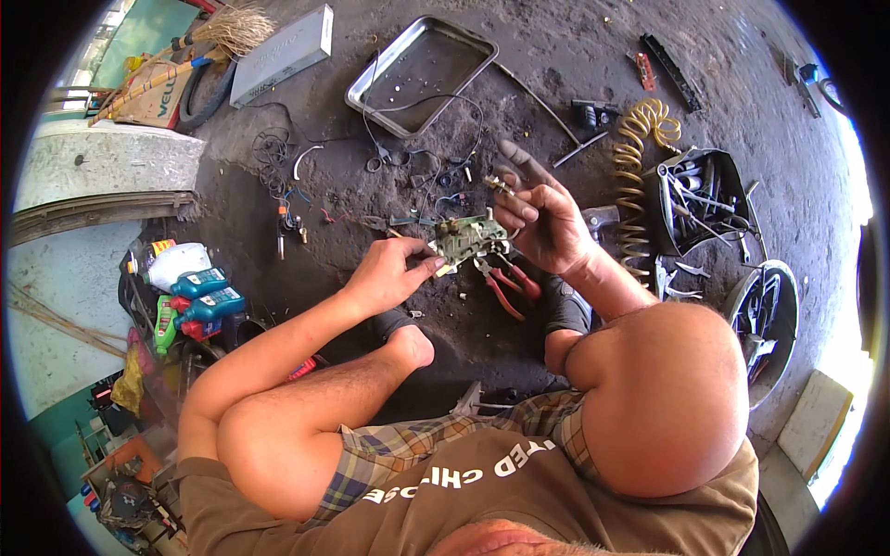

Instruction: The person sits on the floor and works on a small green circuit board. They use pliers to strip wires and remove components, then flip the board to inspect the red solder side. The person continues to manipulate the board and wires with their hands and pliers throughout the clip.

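Note:
My left hand [397, 271] pinches the left end of a greenish, irregular part [468, 239] with cut-outs and small metal bits; its exact kind I cannot make out. Close by on the right, my right hand [554, 230] has its thumb and fingers closed on a small brass-coloured metal piece [501, 186], while one blackened finger stretches out. Whether this hand also touches the green part is unclear. Below the part, pliers with red handles [508, 289] lie on the dark ground between my feet.
Beyond my hands stand a metal tray [422, 20] and loose cables [269, 146]. To the right are a coiled yellow hose [630, 171], a cut-open container of tools [663, 218] and a round bin [793, 320]. Bottles [209, 304] crowd the left beside a pale ledge [102, 162].

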`<action>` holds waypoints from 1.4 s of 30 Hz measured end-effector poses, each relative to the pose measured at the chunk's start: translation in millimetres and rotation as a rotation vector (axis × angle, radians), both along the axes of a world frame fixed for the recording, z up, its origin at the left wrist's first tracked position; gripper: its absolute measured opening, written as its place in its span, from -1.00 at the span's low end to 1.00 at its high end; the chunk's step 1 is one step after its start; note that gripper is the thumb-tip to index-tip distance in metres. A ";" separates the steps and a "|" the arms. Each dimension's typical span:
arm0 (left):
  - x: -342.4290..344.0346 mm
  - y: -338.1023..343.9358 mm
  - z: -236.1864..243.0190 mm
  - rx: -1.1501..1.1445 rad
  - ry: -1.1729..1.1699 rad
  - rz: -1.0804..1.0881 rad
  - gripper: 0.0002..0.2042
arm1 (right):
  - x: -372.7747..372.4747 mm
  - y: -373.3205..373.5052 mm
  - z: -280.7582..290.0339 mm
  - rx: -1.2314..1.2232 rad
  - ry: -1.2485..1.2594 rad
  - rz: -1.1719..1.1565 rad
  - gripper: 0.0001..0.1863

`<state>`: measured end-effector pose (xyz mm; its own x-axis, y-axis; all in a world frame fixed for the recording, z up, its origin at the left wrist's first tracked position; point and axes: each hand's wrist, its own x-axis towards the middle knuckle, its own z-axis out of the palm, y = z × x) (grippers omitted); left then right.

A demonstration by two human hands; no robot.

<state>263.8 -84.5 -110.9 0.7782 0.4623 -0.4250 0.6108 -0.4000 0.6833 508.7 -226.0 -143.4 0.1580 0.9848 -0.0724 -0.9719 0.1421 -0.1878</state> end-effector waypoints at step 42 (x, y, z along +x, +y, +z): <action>26.8 24.7 53.9 -0.613 -0.045 0.051 -0.59 | -15.3 3.1 30.1 -0.139 -1.232 0.397 -0.71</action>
<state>290.6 -59.8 -56.9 0.7848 0.1817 -0.5925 0.5841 0.1024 0.8052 493.4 -222.9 -113.3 -0.1051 0.9754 -0.1937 -0.1219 -0.2060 -0.9709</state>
